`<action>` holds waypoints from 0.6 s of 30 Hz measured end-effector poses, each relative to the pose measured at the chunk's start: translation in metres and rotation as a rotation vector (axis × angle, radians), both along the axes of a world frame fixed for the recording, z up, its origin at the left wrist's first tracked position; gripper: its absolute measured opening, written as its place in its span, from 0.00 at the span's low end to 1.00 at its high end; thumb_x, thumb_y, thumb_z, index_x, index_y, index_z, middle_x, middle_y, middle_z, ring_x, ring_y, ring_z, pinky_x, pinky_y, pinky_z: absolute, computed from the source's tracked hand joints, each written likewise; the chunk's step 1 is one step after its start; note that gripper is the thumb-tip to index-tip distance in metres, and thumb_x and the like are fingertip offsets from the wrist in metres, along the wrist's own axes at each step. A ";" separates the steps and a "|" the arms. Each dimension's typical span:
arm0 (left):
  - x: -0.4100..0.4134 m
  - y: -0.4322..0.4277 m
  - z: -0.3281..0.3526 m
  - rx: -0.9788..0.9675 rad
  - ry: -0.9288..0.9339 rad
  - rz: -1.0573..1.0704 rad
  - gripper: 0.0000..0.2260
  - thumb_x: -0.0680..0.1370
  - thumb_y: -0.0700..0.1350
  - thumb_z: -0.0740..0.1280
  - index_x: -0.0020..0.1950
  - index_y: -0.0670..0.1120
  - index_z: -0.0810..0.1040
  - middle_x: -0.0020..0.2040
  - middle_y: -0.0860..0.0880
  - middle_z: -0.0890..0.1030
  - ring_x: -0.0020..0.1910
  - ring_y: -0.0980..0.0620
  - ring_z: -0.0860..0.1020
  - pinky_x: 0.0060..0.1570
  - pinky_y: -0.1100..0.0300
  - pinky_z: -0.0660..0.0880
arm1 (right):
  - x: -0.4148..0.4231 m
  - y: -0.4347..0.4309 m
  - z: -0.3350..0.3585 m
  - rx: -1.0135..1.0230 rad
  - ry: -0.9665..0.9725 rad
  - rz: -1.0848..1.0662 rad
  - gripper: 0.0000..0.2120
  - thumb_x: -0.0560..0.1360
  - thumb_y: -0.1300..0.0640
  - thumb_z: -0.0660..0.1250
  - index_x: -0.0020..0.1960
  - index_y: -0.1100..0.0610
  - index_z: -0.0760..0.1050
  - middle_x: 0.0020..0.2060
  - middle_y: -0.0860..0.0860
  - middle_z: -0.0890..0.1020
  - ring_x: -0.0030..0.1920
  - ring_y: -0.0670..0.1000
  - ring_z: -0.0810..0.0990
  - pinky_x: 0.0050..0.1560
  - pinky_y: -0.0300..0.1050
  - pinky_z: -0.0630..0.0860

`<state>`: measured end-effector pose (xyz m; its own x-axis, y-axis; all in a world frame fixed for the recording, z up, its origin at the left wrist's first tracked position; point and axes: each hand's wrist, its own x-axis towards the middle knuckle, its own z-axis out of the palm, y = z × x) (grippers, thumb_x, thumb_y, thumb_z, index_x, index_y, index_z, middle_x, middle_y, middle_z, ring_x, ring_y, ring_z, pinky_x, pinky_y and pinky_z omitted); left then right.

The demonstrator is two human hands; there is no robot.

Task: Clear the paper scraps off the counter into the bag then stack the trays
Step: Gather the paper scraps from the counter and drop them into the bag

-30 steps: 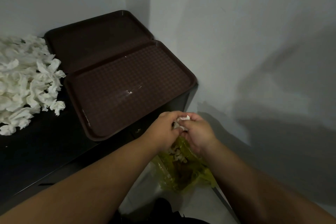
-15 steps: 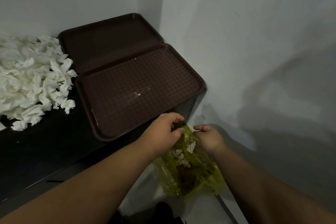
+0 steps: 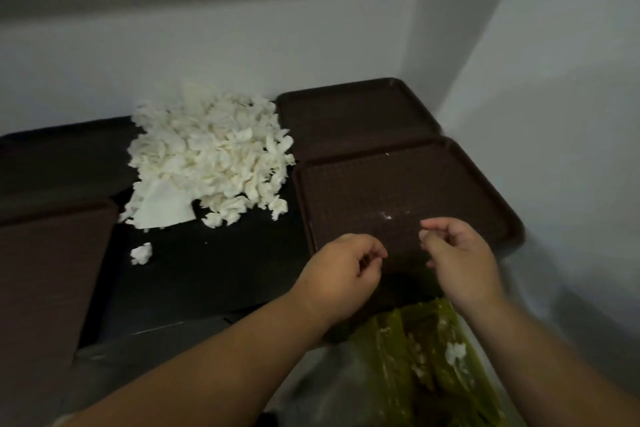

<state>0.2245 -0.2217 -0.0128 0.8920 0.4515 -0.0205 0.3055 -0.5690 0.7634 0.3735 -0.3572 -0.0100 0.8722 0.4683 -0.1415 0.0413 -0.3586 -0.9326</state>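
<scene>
Hovering above the yellow-green bag (image 3: 433,367), left hand (image 3: 341,269) and right hand (image 3: 460,260) hang loosely curled, empty, seemingly ready for the paper scrap pile (image 3: 211,156) beyond it.

Both hands (image 3: 341,269) (image 3: 457,260) hover, seemingly empty, over tray (image 3: 398,184).
</scene>
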 end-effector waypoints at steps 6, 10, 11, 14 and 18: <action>-0.098 0.077 -0.026 0.095 0.029 0.352 0.08 0.79 0.49 0.67 0.54 0.63 0.77 0.46 0.61 0.77 0.46 0.63 0.78 0.46 0.65 0.76 | -0.061 0.080 0.014 -0.080 0.004 0.372 0.08 0.78 0.57 0.70 0.55 0.47 0.79 0.47 0.47 0.82 0.48 0.46 0.82 0.50 0.43 0.81; -0.167 0.123 -0.046 0.194 0.107 0.616 0.11 0.77 0.50 0.69 0.59 0.59 0.79 0.53 0.61 0.76 0.52 0.57 0.77 0.54 0.56 0.78 | -0.096 0.128 -0.007 -0.181 -0.048 0.544 0.11 0.77 0.54 0.72 0.58 0.45 0.80 0.52 0.45 0.80 0.50 0.44 0.81 0.53 0.42 0.80; -0.180 0.134 -0.049 0.211 0.137 0.672 0.12 0.77 0.50 0.69 0.60 0.58 0.79 0.55 0.58 0.77 0.53 0.54 0.77 0.55 0.53 0.77 | -0.104 0.139 -0.012 -0.208 -0.069 0.572 0.11 0.77 0.54 0.72 0.59 0.45 0.80 0.53 0.44 0.79 0.50 0.43 0.80 0.51 0.39 0.78; -0.211 0.160 -0.055 0.273 0.236 0.792 0.17 0.76 0.50 0.70 0.65 0.55 0.78 0.62 0.53 0.77 0.64 0.47 0.73 0.62 0.48 0.73 | -0.123 0.168 -0.024 -0.273 -0.128 0.607 0.13 0.77 0.52 0.71 0.61 0.46 0.79 0.56 0.44 0.76 0.51 0.42 0.77 0.47 0.31 0.72; -0.227 0.185 -0.061 0.286 0.298 0.794 0.25 0.76 0.51 0.70 0.73 0.53 0.73 0.72 0.47 0.70 0.73 0.45 0.64 0.68 0.45 0.68 | -0.132 0.198 -0.038 -0.332 -0.190 0.536 0.18 0.77 0.52 0.71 0.66 0.47 0.75 0.62 0.46 0.70 0.49 0.43 0.76 0.51 0.36 0.74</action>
<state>-0.0023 -0.0371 -0.0738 0.2903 0.9569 0.0065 0.8533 -0.2619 0.4508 0.2412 -0.1594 -0.0476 0.5539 0.8031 -0.2197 0.4476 -0.5097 -0.7348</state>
